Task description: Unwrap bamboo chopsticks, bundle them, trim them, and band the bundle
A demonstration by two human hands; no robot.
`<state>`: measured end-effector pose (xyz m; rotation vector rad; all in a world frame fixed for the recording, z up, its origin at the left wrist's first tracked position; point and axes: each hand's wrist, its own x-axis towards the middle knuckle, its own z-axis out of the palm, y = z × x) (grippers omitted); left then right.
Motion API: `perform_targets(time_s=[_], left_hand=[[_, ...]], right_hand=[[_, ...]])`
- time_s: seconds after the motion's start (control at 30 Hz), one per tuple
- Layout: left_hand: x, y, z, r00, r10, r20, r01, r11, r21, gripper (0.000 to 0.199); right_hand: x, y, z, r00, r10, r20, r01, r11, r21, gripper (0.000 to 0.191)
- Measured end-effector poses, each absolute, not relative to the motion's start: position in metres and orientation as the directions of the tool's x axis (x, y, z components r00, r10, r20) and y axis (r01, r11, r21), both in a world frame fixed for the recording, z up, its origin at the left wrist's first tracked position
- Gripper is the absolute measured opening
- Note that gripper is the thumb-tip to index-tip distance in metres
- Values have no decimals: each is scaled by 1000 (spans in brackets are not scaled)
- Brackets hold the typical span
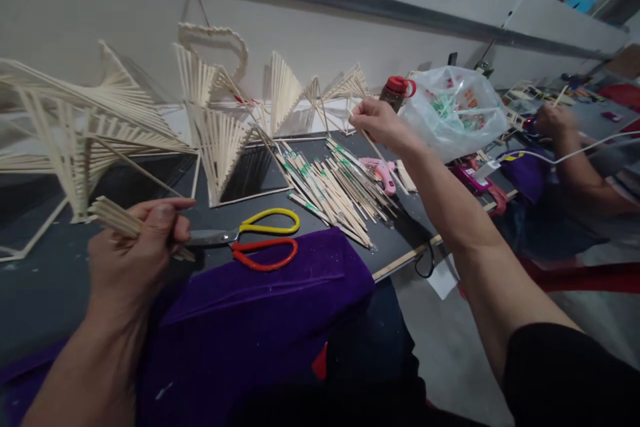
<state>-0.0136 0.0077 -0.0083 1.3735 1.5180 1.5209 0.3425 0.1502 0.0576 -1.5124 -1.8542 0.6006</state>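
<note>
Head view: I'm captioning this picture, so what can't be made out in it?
In the head view:
Scissors: blade tips hidden behind the left hand.
Bundled sticks: middle covered by the same hand.
Plastic bag: contents blurred by its cloudy film.
Leftmost stick structure: cut off by the picture's left edge.

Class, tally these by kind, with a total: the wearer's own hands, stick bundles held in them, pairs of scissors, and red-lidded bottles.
Wearer's hands: 2 (left hand, right hand)
Held stick bundle: 1
Scissors: 1
Red-lidded bottle: 1
Total: 5
</note>
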Motion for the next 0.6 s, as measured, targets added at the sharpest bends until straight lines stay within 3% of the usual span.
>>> perform_targets(time_s=[0.17,0.33,0.4,0.5,0.6], left_hand=[[-12,8,-11,-323,911,257,280,-168,945,24],[-10,8,-9,-339,908,247,285,-151,946,24],[-9,8,-8,-339,905,256,280,-163,946,23],[-8,10,-8,-348,901,260,247,-179,952,21],[-9,10,-9,-358,900,249,231,-173,957,21]], right_hand=[[371,102,30,-145,989,-14,829,114,-548,20],[376,71,-7,-112,989,-91,990,104,-97,21],[369,67,-17,-96,991,-88,995,98,20,25],[355,63,-25,-118,989,-84,991,122,51,27],[341,59,-27,-186,980,-67,982,187,1,27]])
